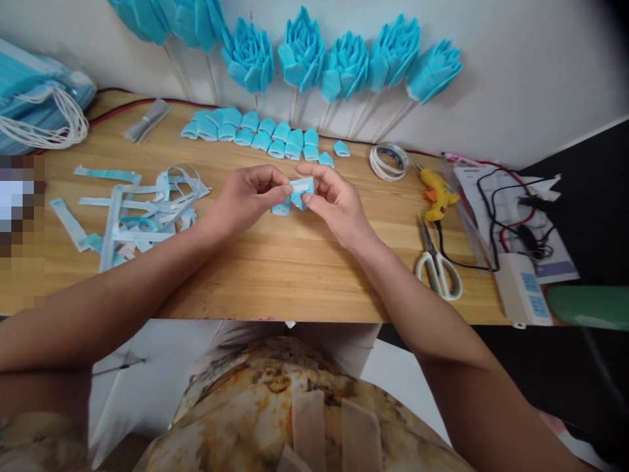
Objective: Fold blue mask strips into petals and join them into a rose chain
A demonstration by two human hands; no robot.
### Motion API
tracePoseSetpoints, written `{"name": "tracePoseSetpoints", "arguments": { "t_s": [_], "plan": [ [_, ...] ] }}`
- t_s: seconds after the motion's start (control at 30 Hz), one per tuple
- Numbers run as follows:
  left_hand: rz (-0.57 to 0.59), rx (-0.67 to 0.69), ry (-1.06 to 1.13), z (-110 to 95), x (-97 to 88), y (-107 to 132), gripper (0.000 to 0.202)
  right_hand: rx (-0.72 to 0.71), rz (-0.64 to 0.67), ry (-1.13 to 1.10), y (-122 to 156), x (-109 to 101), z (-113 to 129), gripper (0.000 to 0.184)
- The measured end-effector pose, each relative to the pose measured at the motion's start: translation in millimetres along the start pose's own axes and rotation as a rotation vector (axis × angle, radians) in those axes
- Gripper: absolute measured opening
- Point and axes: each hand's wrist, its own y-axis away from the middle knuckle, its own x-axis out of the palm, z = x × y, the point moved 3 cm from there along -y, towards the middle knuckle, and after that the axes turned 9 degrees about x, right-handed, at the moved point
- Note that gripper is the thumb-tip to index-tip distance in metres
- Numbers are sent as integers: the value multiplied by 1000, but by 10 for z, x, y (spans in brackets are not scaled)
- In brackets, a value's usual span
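Between my two hands is a small blue folded fabric petal [301, 186] with a white strip across its face. My left hand [250, 196] pinches its left side between thumb and fingers. The thumb and fingers of my right hand [339, 200] close on its right side. Just below, partly covered by my fingers, another blue piece [281, 209] shows; whether it joins the held petal I cannot tell. Beyond my hands, folded blue petals [263, 139] lie in overlapping rows, with a single petal [341, 149] apart at the right end.
Blue fabric flowers [301, 56] on sticks lean against the wall. Cut strips [142, 216] are heaped at left, near a bagged blue bundle [34, 85] and clear ties [147, 120]. At right are tape rolls [389, 162], a yellow glue gun [435, 190], scissors [439, 272] and a power strip [523, 288].
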Motion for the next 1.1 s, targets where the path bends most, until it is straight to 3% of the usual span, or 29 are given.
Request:
{"name": "tracePoseSetpoints", "arguments": {
  "t_s": [0.17,0.3,0.7,1.1],
  "plan": [
    [-29,-12,11,25,-11,-10,18,-37,26,-3,23,-11,62,47],
    [-36,-16,-4,70,-21,-16,15,-32,-37,39,22,-54,95,45],
    [-3,-15,-22,96,-2,-16,16,-20,-77,48,-2,-60,22,47],
    [-7,-26,-16,61,-48,-26,16,-14,-89,86,-18,-102,58,26]
  ]
}}
